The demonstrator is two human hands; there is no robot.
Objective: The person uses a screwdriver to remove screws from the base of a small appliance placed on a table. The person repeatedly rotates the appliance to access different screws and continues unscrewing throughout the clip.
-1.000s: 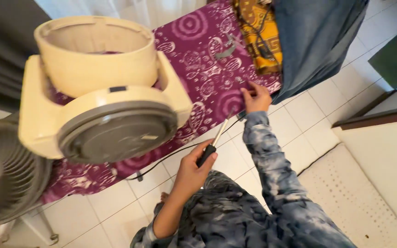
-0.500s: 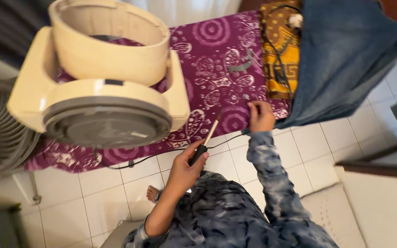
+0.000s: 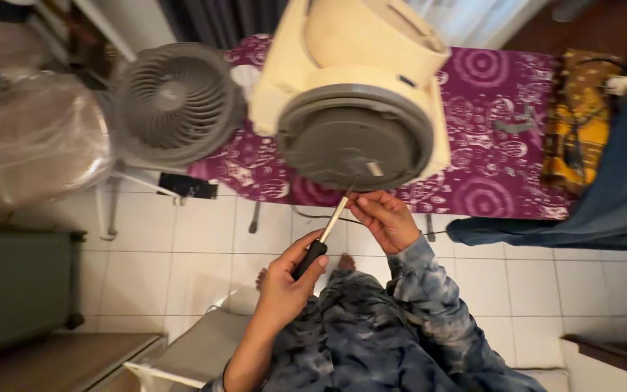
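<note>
Purple patterned cloth [image 3: 502, 167], white tiled floor [image 3: 197, 247], perhaps bedroom

You stand in home room: white tiled floor [image 3: 183, 247], purple patterned cloth [image 3: 488, 145] over table, curtains [image 3: 212, 18], grey fan [image 3: 172, 101].

Screwdriver [image 3: 323, 236] I'm holding has a black handle and pale shaft, tilted up with its tip at the grey round base of the cream fan housing [image 3: 353, 94]. That housing lies tipped on the purple table
</note>
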